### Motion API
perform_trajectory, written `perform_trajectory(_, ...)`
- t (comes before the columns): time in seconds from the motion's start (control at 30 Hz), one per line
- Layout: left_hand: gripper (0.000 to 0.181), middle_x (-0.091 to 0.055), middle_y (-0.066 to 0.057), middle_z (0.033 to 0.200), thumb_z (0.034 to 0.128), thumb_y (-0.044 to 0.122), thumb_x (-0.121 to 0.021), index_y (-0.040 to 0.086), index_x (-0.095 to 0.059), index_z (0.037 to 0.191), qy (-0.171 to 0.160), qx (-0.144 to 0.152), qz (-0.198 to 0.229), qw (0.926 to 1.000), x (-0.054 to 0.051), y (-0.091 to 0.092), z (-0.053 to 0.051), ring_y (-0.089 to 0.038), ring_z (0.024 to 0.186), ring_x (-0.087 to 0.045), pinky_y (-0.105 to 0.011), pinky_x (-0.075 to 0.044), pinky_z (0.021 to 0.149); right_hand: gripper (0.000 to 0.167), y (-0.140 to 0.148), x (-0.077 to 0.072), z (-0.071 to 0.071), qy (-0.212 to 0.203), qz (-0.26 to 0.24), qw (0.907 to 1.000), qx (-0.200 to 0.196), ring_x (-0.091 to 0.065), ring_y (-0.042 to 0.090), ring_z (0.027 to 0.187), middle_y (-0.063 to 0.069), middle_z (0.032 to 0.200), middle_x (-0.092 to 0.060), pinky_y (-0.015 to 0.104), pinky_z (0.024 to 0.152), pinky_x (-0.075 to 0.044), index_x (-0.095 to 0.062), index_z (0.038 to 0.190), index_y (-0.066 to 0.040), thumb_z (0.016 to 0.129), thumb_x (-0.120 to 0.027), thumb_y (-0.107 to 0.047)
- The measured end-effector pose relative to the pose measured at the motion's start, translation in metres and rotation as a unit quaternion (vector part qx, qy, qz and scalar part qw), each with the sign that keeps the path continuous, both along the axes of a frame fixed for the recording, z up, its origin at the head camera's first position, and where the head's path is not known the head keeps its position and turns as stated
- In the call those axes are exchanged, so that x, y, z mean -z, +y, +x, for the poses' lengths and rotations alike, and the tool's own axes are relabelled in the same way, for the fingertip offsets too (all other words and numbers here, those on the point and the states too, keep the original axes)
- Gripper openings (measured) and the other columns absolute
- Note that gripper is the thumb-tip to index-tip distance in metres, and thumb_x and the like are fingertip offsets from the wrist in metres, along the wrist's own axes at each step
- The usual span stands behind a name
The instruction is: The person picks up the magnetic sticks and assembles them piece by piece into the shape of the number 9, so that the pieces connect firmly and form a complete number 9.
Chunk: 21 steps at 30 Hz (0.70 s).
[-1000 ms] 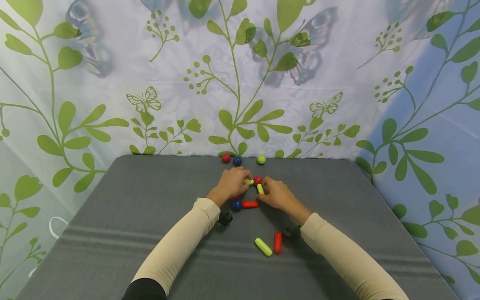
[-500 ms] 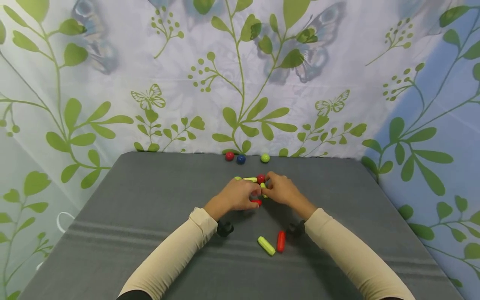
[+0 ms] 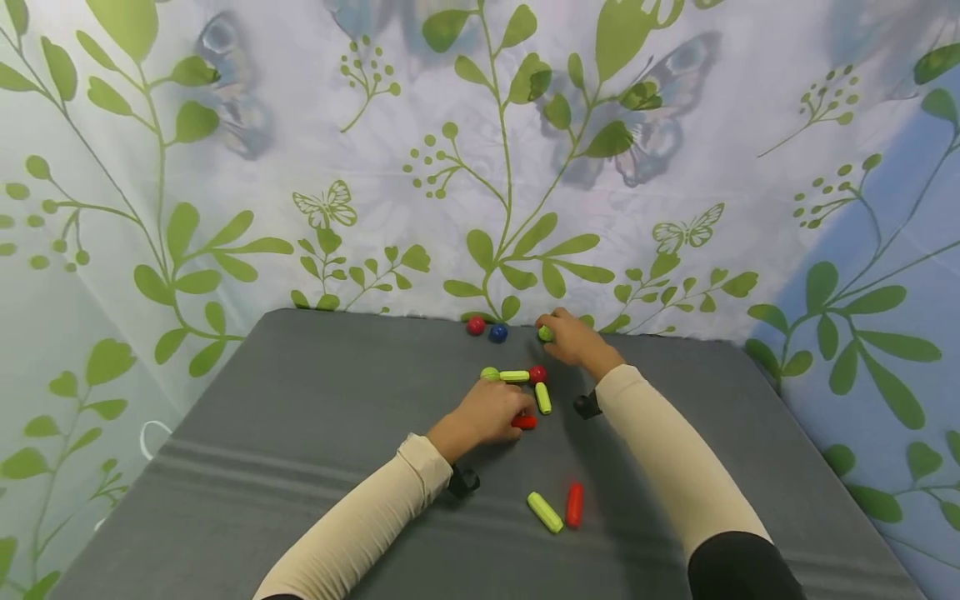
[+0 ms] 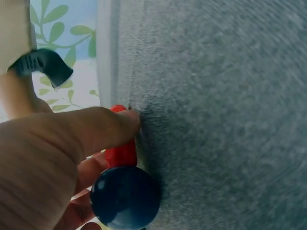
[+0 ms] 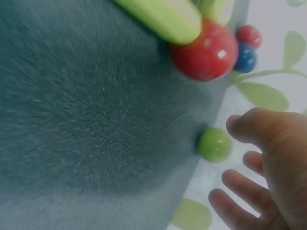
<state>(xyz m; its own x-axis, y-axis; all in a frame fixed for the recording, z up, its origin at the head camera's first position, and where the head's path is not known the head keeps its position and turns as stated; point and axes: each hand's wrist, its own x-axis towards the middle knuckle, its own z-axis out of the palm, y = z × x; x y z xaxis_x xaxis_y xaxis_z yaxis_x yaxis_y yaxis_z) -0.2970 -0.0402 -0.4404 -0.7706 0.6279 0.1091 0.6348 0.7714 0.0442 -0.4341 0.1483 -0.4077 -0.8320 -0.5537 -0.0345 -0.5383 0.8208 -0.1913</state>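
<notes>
My left hand (image 3: 489, 414) pinches a red stick (image 4: 121, 154) between thumb and fingers, low over the table. At the stick's end, in the left wrist view, a dark blue ball (image 4: 125, 197) touches it. My right hand (image 3: 576, 340) reaches to the back of the table, beside a green ball (image 5: 215, 145). Its fingers are spread and a gap shows between them and the ball in the right wrist view. Between the hands, a green ball (image 3: 490, 374), a yellow-green stick (image 3: 514, 377), a red ball (image 3: 537, 374) and another yellow-green stick (image 3: 543, 398) form a corner.
At the table's back edge sit a red ball (image 3: 476, 326) and a blue ball (image 3: 498, 333). Nearer the front lie a loose yellow-green stick (image 3: 545, 512) and a loose red stick (image 3: 574, 506). A patterned curtain (image 3: 360, 250) hangs behind the grey table (image 3: 315, 400).
My right hand has left the yellow-green stick beside the red ball and moved back to the green ball. My left hand has come from the upper yellow-green stick to the red stick.
</notes>
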Motion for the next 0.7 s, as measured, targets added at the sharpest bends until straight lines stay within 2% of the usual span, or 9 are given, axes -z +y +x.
perform_trajectory(0.17, 0.019, -0.066, 0.012, 0.09, 0.0854, 0.024, -0.081, 0.028, -0.074, 0.103, 0.007, 0.006, -0.008, 0.9999, 0.004, 0.007, 0.004, -0.007, 0.078, -0.059, -0.03, -0.048, 0.074, 0.042, 0.008, 0.017, -0.009, -0.005, 0.019, 0.9996, 0.019, -0.058, 0.039, 0.108, 0.024, 0.136, -0.045, 0.052, 0.089, -0.049, -0.056, 0.139, -0.005, 0.097, -0.064, -0.007)
perform_trajectory(0.33, 0.019, -0.068, 0.012, 0.09, 0.0855, 0.023, -0.08, 0.028, -0.074, 0.103, 0.004, 0.015, -0.013, 0.9998, 0.002, 0.011, 0.007, -0.005, 0.079, -0.06, -0.03, -0.048, 0.076, 0.033, 0.017, 0.029, -0.01, 0.007, 0.011, 0.9996, 0.023, -0.059, 0.036, 0.095, 0.024, 0.125, -0.047, 0.049, 0.085, -0.05, -0.06, 0.128, -0.003, 0.095, -0.062, 0.0)
perform_trajectory(0.53, 0.019, -0.066, 0.011, 0.09, 0.0861, 0.021, -0.079, 0.028, -0.072, 0.103, 0.001, -0.003, -0.013, 0.9999, 0.001, 0.006, 0.005, -0.006, 0.082, -0.06, -0.035, -0.048, 0.082, 0.027, 0.02, 0.026, -0.004, 0.023, 0.004, 0.9997, -0.006, -0.056, 0.033, 0.088, 0.02, 0.114, -0.049, 0.047, 0.078, -0.049, -0.06, 0.119, -0.004, 0.093, -0.066, 0.001)
perform_trajectory(0.7, 0.017, -0.062, 0.01, 0.085, 0.087, 0.022, -0.079, 0.026, -0.07, 0.101, -0.007, -0.014, -0.008, 0.9998, 0.0, -0.005, 0.002, -0.007, 0.082, -0.058, -0.038, -0.047, 0.083, 0.023, 0.03, 0.023, 0.013, 0.021, -0.014, 0.9989, -0.04, -0.054, 0.03, 0.083, 0.017, 0.105, -0.051, 0.047, 0.074, -0.048, -0.061, 0.112, -0.004, 0.091, -0.07, -0.001)
